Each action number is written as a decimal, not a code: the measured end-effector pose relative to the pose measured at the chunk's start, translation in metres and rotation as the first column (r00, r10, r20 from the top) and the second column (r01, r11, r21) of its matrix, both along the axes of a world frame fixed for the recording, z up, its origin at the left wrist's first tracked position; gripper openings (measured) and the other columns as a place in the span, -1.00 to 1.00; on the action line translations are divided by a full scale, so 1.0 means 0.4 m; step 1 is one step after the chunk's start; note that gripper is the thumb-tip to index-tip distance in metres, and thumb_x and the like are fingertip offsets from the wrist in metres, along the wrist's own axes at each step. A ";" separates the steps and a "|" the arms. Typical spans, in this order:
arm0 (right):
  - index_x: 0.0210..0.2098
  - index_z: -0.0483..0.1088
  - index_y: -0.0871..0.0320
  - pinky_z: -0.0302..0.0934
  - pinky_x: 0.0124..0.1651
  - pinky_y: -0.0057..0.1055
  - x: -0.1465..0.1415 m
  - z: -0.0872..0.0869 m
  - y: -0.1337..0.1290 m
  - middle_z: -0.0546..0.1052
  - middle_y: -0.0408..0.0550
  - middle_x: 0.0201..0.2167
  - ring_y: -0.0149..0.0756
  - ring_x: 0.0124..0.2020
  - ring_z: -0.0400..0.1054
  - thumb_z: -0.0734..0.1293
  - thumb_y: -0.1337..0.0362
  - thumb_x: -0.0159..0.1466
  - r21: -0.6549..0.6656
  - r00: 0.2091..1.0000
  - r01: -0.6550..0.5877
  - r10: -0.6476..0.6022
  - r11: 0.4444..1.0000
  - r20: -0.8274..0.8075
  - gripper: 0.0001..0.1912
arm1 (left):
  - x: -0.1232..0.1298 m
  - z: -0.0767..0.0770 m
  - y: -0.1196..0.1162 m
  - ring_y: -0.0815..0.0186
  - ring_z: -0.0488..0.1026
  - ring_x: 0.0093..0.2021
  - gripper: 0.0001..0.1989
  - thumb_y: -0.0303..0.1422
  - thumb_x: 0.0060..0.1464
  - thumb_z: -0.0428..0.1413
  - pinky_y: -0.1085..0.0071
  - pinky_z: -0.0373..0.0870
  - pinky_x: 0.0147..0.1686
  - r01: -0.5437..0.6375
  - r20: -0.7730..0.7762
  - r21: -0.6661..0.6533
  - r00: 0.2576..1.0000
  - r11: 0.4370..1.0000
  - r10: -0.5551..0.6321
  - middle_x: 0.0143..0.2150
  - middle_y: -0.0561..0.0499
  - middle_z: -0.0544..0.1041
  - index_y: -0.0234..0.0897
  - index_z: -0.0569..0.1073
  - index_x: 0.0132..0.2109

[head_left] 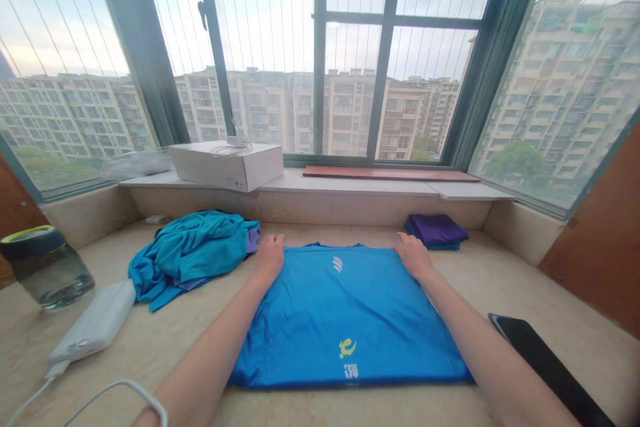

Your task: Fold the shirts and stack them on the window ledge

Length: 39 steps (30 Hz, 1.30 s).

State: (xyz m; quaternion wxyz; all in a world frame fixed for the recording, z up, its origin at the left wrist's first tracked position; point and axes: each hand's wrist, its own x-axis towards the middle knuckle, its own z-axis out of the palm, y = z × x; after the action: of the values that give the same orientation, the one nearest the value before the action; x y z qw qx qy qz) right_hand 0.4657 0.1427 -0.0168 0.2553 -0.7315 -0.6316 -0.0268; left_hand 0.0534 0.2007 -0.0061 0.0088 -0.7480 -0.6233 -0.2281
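Observation:
A blue T-shirt point(370, 307) lies partly folded on the stone sill in front of me, with a white mark near its far edge and a yellow and white print near its close edge. My left hand point(271, 259) is closed on its far left corner. At the far right corner, my right hand point(413, 254) grips the fabric in the same way. The fingertips of both hands are partly hidden behind the cloth and knuckles. A crumpled heap of teal and purple clothes point(200, 253) lies beside my left hand. Just beyond my right hand sits a folded purple and teal stack point(439, 229).
A water bottle point(50, 270) and a white power bank point(95, 323) with a cable point(115, 385) are on the left. A black phone point(545, 363) lies by my right forearm. On the raised ledge below the windows rest a white box point(230, 165) and a reddish board point(390, 174).

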 end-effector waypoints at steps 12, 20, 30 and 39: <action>0.32 0.31 0.06 0.05 0.39 -0.05 -0.056 -0.045 -0.396 0.32 0.04 0.35 -0.05 0.35 0.19 0.13 -0.04 0.45 -0.221 0.872 -0.480 0.490 0.849 -0.014 -0.44 | -0.010 -0.042 -0.151 0.00 0.13 0.43 -0.44 -0.12 0.30 -0.08 -0.01 0.06 0.35 0.294 -0.117 -0.256 0.936 0.921 -0.331 0.42 -0.24 0.25 -0.27 0.32 0.34; 0.18 0.39 0.03 0.10 0.31 0.12 -0.075 0.059 -0.326 0.34 0.05 0.31 0.00 0.29 0.23 0.31 0.07 0.41 -0.214 0.947 -0.292 0.313 0.932 0.070 -0.60 | 0.036 -0.011 -0.233 -0.08 0.33 0.30 -0.52 -0.14 0.33 -0.07 -0.03 0.20 0.25 0.182 -0.215 -0.166 0.952 0.969 -0.216 0.30 -0.29 0.41 -0.27 0.44 0.24; 0.38 0.20 -0.03 -0.10 0.42 0.05 -0.334 -0.008 -0.336 0.16 0.03 0.43 0.03 0.44 0.02 0.09 -0.18 0.43 -0.318 0.830 -0.532 0.557 0.785 -0.014 -0.34 | 0.058 0.003 -0.293 -0.18 0.49 0.01 -0.53 -0.17 0.35 -0.11 -0.03 0.37 -0.08 0.087 -0.362 -0.025 0.928 0.996 -0.090 -0.10 -0.38 0.60 -0.37 0.61 -0.07; 0.25 0.40 0.07 -0.10 0.42 0.17 -0.233 0.028 -0.325 0.32 0.12 0.34 0.07 0.38 0.14 0.17 0.14 0.46 -0.262 0.829 -0.529 0.558 0.807 0.044 -0.56 | 0.055 0.033 -0.327 0.02 0.51 0.05 -0.70 -0.26 0.33 -0.01 0.12 0.41 0.05 0.388 -0.316 -0.084 0.863 0.918 -0.394 0.05 -0.21 0.57 -0.26 0.56 0.00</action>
State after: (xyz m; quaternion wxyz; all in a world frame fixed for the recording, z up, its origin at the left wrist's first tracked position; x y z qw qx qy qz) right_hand 0.3725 0.0125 -0.0055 0.1245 -0.5420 -0.8272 0.0799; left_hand 0.0755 0.0701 0.0069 0.0586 -0.8859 -0.4507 -0.0926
